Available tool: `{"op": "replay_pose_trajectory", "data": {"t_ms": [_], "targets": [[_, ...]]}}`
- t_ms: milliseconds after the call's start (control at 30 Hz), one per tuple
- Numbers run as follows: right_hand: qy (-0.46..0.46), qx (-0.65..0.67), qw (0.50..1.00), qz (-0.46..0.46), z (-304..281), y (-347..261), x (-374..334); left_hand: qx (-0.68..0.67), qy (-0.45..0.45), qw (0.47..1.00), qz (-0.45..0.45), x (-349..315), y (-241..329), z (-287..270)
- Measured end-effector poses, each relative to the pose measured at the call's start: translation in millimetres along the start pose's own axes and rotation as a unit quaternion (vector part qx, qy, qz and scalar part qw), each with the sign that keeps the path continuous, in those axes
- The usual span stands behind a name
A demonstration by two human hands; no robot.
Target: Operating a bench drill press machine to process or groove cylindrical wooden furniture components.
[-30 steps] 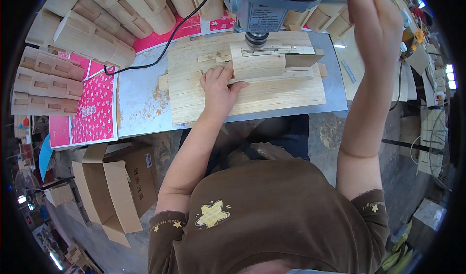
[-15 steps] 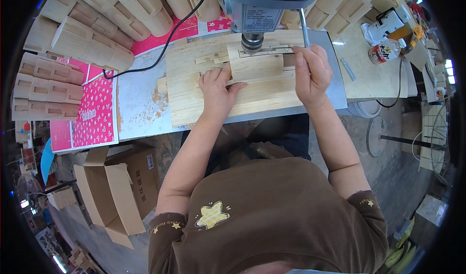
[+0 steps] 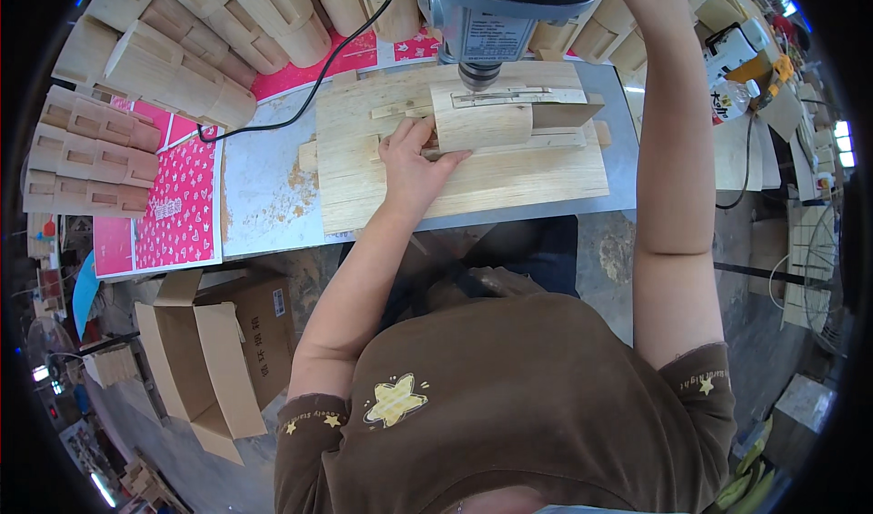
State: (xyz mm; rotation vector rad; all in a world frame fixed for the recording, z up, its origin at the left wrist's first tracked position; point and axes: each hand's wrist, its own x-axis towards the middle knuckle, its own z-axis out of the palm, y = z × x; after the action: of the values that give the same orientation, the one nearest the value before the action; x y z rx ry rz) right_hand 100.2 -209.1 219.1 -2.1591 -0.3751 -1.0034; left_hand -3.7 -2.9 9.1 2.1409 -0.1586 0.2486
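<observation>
Left hand [image 3: 414,164] presses flat, fingers spread, on the wooden block [image 3: 480,125] under the drill press [image 3: 496,9]; hold it firmly; right hand's grip probably lies off-frame; cannot tell

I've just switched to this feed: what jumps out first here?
A drill press fills the top centre, its chuck right above a curved wooden block on a pale board. The left hand presses the block; the right arm reaches up past the frame edge. Stacked wooden pieces crowd the upper left.

Left hand [image 3: 411,164] on wooden block [image 3: 480,125] under drill press [image 3: 502,9]
</observation>
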Motion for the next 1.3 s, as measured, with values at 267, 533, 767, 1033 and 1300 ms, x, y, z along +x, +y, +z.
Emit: {"op": "replay_pose_trajectory", "data": {"t_ms": [267, 533, 767, 1033, 1300], "targets": [[-0.308, -0.088, 0.947, -0.032, -10.1, 43.3, -148.8, -0.044, 0.011, 0.999, 0.024, 2.0, -7.6, -6.5], [-0.320, -0.061, 0.945, -0.035, -33.5, 60.5, -173.2, -0.083, 0.013, 0.994, 0.070, -23.9, -23.0, -116.7], [-0.323, -0.048, 0.943, -0.070, -32.4, 21.6, -191.8, -0.322, 0.108, 0.907, -0.250, -40.6, -29.1, -202.1], [-0.316, -0.022, 0.947, -0.046, -31.3, 10.6, -200.6, 0.159, 0.258, 0.938, -0.171, -53.6, -50.5, -293.7], [-0.321, -0.035, 0.946, -0.018, -30.5, 8.9, -205.6, 0.371, 0.353, 0.835, -0.201, -47.1, -118.1, -405.0]]}}
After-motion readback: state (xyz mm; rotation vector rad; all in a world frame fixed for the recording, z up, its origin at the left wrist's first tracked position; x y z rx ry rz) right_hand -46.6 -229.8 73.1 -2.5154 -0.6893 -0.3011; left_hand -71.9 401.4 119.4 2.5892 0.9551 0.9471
